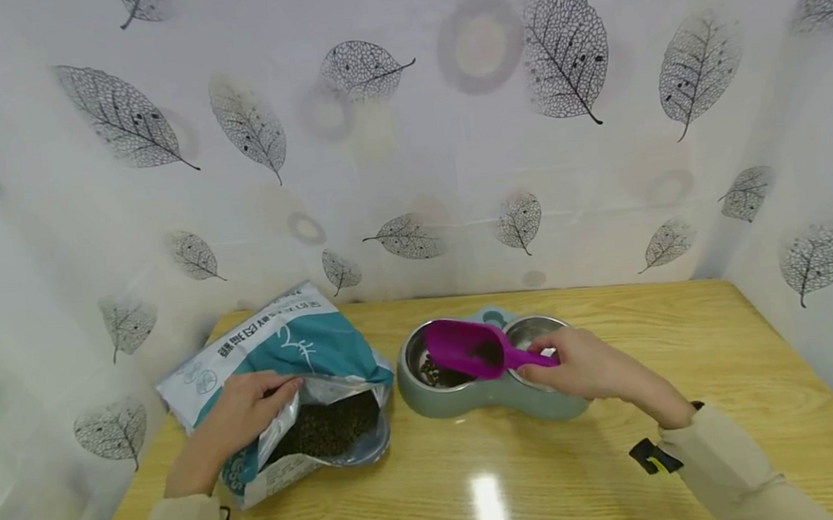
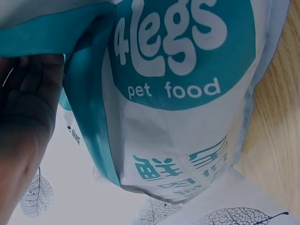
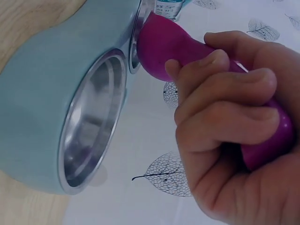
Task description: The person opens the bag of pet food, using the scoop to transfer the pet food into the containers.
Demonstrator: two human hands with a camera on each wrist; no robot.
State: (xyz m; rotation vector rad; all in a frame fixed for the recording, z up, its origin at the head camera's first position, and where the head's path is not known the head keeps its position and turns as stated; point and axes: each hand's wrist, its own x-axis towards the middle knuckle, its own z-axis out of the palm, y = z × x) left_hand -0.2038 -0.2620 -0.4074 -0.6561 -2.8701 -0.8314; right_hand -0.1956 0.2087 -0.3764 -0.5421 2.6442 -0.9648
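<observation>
My right hand grips the handle of a magenta scoop, fingers curled round it in the right wrist view. The scoop is tilted over the left bowl of a grey-green double pet bowl. Brown kibble lies in that left steel bowl, and some dark kibble shows in the scoop. The right steel bowl appears bare inside. At the left, my left hand holds the rim of a teal and white pet food bag between thumb and fingers. The bag lies with its mouth spread, brown kibble inside.
All of this is on a wooden table. A pale curtain with a leaf print hangs behind the table and along its sides. The bag lies close to the left of the double bowl.
</observation>
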